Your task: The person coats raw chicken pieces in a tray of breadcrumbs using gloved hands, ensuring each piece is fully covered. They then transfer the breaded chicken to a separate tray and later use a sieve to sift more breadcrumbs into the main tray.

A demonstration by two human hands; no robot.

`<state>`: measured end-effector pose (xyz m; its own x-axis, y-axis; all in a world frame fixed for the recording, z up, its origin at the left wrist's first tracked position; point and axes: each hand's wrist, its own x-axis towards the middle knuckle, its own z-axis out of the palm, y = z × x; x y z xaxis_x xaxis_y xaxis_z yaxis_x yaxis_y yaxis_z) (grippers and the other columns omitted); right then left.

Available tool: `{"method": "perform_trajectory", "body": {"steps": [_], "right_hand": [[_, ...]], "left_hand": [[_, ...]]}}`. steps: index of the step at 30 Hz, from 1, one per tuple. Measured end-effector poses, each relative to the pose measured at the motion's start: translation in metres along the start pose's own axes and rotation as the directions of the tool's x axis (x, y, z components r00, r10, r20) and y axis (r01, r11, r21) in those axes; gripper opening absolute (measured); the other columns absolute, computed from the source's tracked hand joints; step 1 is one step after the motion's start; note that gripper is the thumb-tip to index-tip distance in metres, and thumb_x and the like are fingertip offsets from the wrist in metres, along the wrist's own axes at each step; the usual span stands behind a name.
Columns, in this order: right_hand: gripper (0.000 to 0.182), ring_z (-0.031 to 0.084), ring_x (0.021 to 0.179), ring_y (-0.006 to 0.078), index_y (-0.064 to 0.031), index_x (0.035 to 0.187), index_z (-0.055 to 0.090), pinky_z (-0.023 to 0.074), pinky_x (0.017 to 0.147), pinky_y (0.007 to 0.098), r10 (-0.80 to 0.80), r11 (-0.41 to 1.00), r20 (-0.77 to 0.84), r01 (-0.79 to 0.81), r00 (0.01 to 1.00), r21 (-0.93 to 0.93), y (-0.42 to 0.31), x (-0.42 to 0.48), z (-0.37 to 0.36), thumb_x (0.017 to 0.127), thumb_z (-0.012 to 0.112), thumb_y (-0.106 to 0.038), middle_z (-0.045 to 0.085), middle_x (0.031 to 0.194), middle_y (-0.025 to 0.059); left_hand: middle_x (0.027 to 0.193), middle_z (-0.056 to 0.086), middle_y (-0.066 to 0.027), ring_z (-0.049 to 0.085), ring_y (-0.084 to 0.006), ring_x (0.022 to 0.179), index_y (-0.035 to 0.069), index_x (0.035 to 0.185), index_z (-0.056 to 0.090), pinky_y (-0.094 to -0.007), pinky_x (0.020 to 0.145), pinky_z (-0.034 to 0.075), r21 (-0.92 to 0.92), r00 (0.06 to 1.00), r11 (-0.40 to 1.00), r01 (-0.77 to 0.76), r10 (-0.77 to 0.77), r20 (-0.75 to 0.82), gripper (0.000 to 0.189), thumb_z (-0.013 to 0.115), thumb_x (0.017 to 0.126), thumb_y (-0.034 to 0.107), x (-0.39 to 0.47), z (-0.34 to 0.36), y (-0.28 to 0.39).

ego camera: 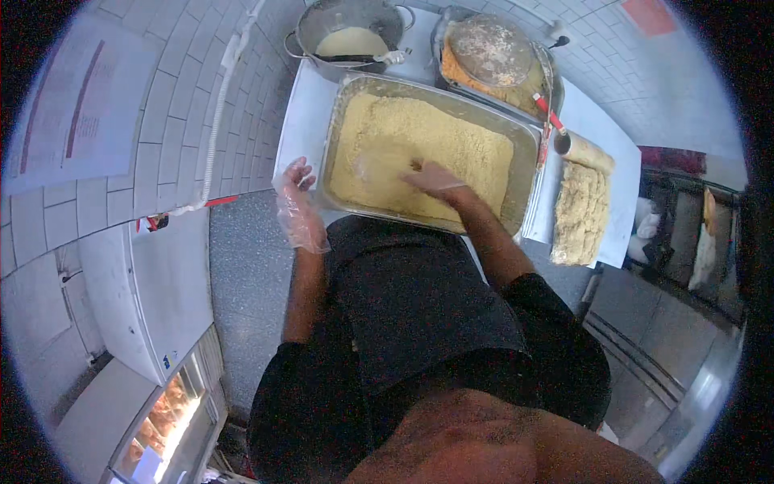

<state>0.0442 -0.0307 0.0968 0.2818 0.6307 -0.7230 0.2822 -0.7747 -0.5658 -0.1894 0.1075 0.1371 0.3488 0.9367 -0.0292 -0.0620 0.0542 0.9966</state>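
A deep rectangular metal tray (526,181) holds a thick layer of yellowish crumbs or flour (447,130). Over the crumbs, towards the middle, is my right hand (435,180) in a clear plastic glove; it is blurred, and its grip cannot be made out. A pale blurred patch (381,160) lies in the crumbs left of it, too smeared to name. My left hand (299,209), also gloved in clear plastic, is raised beside the tray's left wall with its fingers partly curled, apart from one another and holding nothing.
Behind the tray stand a metal pot (308,30) with pale liquid and a dark-handled utensil, and a container (447,60) with orange contents under a crusted round lid. To the right lie a cardboard-like tube (583,151), a crumb-coated slab (582,212) and a red-handled tool (549,112). A tiled wall rises at left.
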Motion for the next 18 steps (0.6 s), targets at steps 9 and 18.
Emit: {"method": "perform_trajectory", "body": {"steps": [9,18], "right_hand": [[0.092,0.051,0.120,0.0347,0.0070,0.136,0.036,0.0429,0.099,0.0407,-0.060,0.998,-0.388,0.041,0.920,-0.055,-0.018,0.059,0.084,0.072,0.073,-0.047,0.051,0.130,0.0252],[0.047,0.061,0.091,0.0190,-0.0012,0.119,0.055,0.0484,0.081,0.0336,0.032,0.824,-0.125,0.044,0.992,0.565,0.001,0.003,0.002,0.077,0.071,-0.018,0.064,0.105,0.0078]], "left_hand": [[0.119,0.056,-0.0112,0.055,-0.0224,0.104,0.004,0.120,0.056,-0.0365,0.091,0.044,0.135,0.995,0.988,0.077,-0.085,0.060,0.052,0.030,0.101,0.045,0.016,-0.004,-0.005],[0.112,0.061,-0.0105,0.057,-0.0213,0.100,0.001,0.119,0.057,-0.0349,0.090,0.045,0.207,0.924,0.969,0.138,-0.201,0.326,0.046,0.040,0.098,0.038,0.036,0.016,-0.015]]}}
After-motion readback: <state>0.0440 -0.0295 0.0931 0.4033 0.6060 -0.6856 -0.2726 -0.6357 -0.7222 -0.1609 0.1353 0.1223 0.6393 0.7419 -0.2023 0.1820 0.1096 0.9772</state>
